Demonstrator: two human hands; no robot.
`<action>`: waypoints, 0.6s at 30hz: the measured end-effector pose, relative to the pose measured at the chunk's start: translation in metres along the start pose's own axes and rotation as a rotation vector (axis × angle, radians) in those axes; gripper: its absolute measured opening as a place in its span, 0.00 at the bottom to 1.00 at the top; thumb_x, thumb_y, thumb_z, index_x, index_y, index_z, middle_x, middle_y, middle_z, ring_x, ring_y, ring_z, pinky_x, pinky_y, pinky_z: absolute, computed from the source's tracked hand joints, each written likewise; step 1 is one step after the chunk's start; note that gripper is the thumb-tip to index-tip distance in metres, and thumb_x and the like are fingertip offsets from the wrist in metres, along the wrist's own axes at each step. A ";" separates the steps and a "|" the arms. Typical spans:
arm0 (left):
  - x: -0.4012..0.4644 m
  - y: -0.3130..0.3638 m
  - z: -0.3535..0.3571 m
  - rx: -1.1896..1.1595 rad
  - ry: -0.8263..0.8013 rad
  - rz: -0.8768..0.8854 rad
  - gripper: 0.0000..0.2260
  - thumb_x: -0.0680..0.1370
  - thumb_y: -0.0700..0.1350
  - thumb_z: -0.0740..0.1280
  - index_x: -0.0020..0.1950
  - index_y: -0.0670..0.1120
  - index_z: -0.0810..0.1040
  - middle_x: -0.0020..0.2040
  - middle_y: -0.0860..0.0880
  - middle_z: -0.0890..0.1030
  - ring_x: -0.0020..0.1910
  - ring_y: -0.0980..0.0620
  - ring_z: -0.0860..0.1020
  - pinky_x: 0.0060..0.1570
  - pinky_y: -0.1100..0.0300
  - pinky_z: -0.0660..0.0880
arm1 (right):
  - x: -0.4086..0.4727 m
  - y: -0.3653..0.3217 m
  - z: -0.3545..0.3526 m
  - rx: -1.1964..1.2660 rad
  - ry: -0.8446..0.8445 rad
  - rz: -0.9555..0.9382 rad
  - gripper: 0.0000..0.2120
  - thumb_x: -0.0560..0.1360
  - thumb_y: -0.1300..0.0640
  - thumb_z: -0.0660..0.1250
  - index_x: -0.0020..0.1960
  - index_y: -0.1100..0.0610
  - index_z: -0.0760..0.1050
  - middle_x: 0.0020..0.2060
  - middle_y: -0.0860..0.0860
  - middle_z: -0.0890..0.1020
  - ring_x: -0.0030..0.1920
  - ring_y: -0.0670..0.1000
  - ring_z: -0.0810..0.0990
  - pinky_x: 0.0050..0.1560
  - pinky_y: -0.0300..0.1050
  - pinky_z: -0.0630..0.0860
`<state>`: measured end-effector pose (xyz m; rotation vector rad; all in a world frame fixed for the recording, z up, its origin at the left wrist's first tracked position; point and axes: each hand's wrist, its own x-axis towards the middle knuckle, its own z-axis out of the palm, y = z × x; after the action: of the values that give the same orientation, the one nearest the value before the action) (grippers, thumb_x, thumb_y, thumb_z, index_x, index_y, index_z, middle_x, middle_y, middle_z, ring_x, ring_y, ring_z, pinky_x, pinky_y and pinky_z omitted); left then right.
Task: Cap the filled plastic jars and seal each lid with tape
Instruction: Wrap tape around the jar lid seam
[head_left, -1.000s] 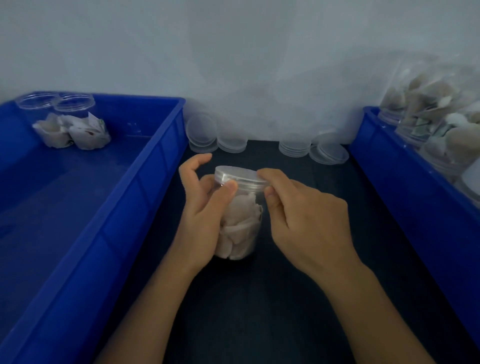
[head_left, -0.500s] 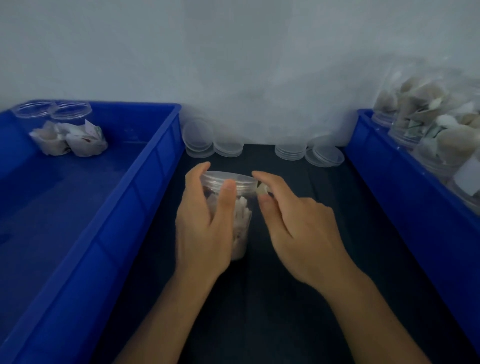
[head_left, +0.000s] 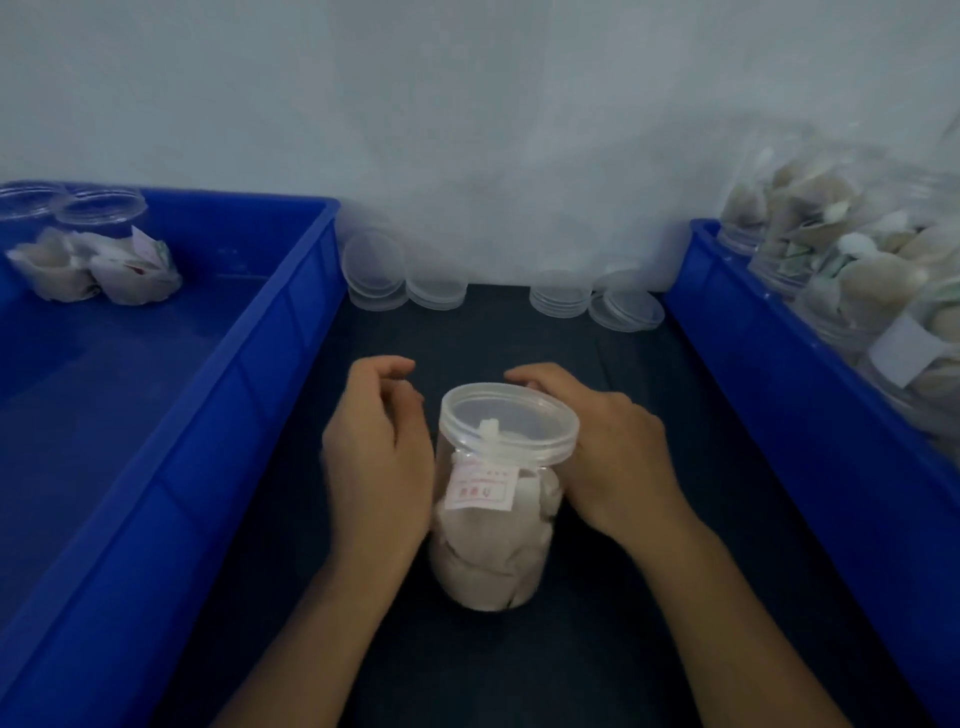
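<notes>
A: Location of the jar (head_left: 493, 525)?

B: Upright on the dark worktop (head_left: 597, 649), between the two blue bins, with its clear lid (head_left: 509, 423) seated and a white label (head_left: 480, 488) over the rim.

A: Grip status?

B: Right hand (head_left: 613, 452) curls round the lid's far side. Left hand (head_left: 376, 457) sits just beside the jar, fingers loosely bent, grasping nothing (contact unclear).

A: Surroundings?

B: Spare lids (head_left: 374, 270) against the wall.

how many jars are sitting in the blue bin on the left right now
2. Both stand side by side in the far left corner of the left blue bin: one jar at the picture's edge, partly cut off, the other jar just right of it. None seem hidden.
</notes>
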<state>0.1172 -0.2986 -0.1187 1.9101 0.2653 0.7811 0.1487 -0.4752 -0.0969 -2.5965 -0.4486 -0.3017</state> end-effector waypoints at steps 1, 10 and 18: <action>0.002 0.001 -0.001 0.017 0.064 0.008 0.06 0.85 0.43 0.64 0.57 0.55 0.75 0.41 0.56 0.79 0.42 0.60 0.80 0.37 0.67 0.73 | 0.000 0.002 0.001 0.047 0.029 0.011 0.11 0.83 0.45 0.64 0.65 0.35 0.71 0.46 0.38 0.84 0.45 0.45 0.82 0.47 0.53 0.80; -0.007 0.015 -0.016 -0.243 0.105 -0.048 0.10 0.85 0.53 0.59 0.50 0.56 0.78 0.36 0.53 0.84 0.34 0.55 0.82 0.35 0.64 0.75 | -0.005 -0.004 -0.003 0.088 0.054 0.053 0.11 0.86 0.44 0.54 0.57 0.42 0.75 0.40 0.40 0.82 0.41 0.46 0.80 0.45 0.56 0.78; -0.029 0.022 -0.008 -0.297 -0.350 0.012 0.32 0.69 0.52 0.79 0.62 0.65 0.61 0.57 0.62 0.79 0.57 0.58 0.81 0.50 0.69 0.78 | -0.007 -0.008 0.000 0.029 0.141 0.064 0.11 0.84 0.44 0.50 0.50 0.43 0.70 0.34 0.40 0.77 0.33 0.43 0.75 0.33 0.46 0.67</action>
<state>0.0862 -0.3174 -0.1095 1.7283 -0.0757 0.4520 0.1398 -0.4706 -0.0954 -2.5354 -0.3166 -0.4499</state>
